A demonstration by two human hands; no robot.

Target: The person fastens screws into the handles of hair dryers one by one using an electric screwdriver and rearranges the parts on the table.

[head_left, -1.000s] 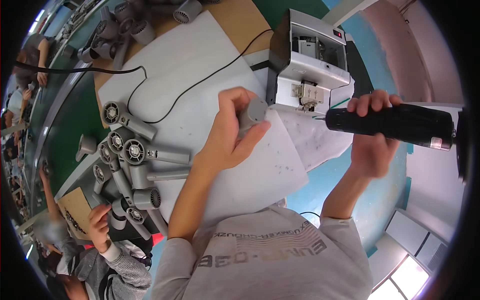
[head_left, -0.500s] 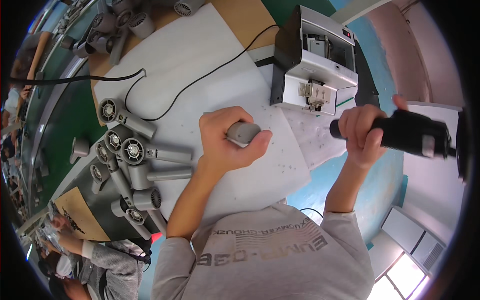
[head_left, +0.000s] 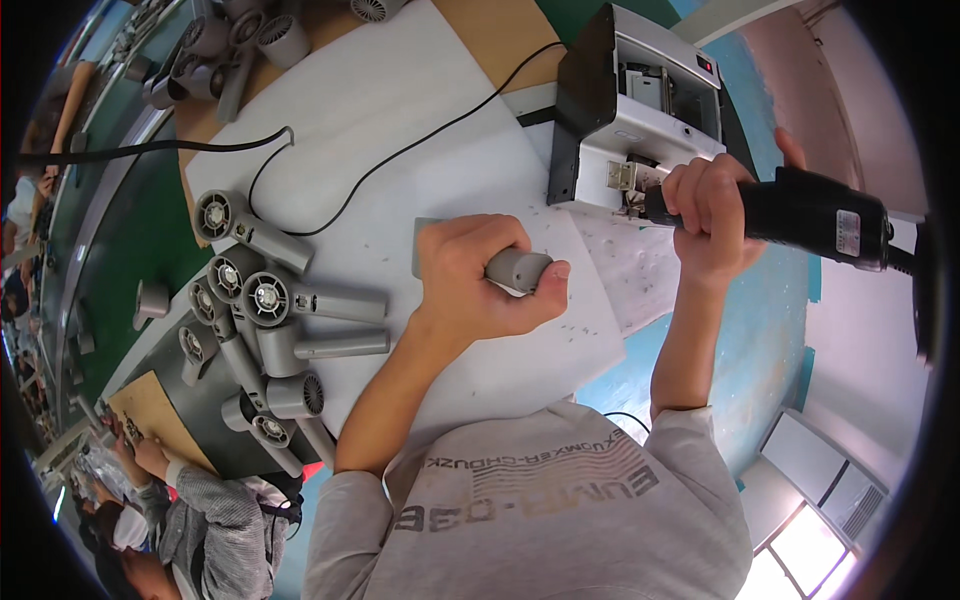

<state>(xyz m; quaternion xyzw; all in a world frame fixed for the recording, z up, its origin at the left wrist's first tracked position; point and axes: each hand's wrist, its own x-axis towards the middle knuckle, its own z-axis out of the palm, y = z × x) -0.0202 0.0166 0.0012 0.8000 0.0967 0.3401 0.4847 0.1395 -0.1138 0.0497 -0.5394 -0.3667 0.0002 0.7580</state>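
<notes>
My left hand [head_left: 475,285] is closed around the handle of a grey handheld fan [head_left: 520,271], over the white sheet. The handle's end points right, with a small hole in it; part of its body shows behind my knuckles, and my hand hides the rest. My right hand [head_left: 712,215] grips a black electric screwdriver [head_left: 815,215] lying almost level, its cable off to the right. The driver's front end is at the metal outlet of a silver-and-black screw feeder [head_left: 590,150]; its tip is hidden there, so contact is unclear.
Several grey fans [head_left: 345,305] lie piled left of my left hand, and more [head_left: 283,42] sit at the far left. A black cable [head_left: 385,165] crosses the white sheet [head_left: 370,100], which carries tiny dark specks. At lower left, a co-worker in a grey sleeve [head_left: 215,510] works beside a brown board.
My right hand has moved the screwdriver left and away from me, to the feeder's outlet. My left hand with the fan has shifted slightly right, showing more of the fan behind it.
</notes>
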